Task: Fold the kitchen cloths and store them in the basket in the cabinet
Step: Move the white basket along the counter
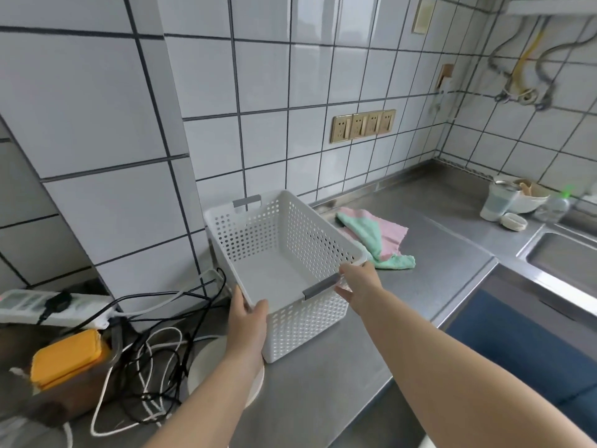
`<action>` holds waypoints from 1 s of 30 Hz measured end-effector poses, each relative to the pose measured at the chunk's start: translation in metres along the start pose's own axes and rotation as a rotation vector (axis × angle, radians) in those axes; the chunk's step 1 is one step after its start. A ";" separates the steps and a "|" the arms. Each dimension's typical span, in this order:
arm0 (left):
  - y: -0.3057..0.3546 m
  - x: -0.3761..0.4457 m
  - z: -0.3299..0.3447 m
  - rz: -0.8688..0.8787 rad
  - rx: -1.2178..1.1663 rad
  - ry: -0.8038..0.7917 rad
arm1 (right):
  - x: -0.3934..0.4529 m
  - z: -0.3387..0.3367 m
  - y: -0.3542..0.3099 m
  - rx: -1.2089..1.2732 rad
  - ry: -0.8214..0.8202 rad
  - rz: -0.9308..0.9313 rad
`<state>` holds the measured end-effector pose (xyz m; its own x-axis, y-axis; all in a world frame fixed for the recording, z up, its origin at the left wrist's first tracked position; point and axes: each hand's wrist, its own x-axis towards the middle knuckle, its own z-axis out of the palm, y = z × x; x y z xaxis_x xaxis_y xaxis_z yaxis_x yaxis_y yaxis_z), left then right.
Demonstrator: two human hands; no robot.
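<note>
While no writing is legible, both hands [248,318] [358,287] grip the basket [284,250].

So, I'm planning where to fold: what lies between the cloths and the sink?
In the head view, only bare steel countertop lies between the pink and green cloths and the sink; the cup and bowl stand farther back.

A white perforated basket [284,266] stands on the steel counter [323,376]. The left hand [247,318] grips its near left corner; the right hand [358,286] holds the near rim by the grey handle. Pink and green cloths [378,236], seemingly unfolded, lie just beyond the basket.
</note>
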<state>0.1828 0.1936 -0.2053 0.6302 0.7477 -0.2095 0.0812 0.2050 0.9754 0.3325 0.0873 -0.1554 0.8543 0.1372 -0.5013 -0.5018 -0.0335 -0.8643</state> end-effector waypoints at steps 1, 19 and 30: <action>-0.001 0.001 -0.001 0.003 -0.001 -0.007 | 0.003 0.001 0.000 -0.002 -0.006 0.004; -0.021 0.022 0.005 -0.020 -0.109 0.000 | 0.033 0.005 -0.001 0.045 -0.080 0.031; -0.031 0.034 0.012 -0.068 -0.114 0.001 | 0.043 0.005 -0.002 0.008 -0.105 -0.001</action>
<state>0.2116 0.2050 -0.2416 0.6250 0.7306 -0.2750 0.0354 0.3254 0.9449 0.3694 0.0980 -0.1753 0.8363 0.2401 -0.4929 -0.5022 -0.0250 -0.8644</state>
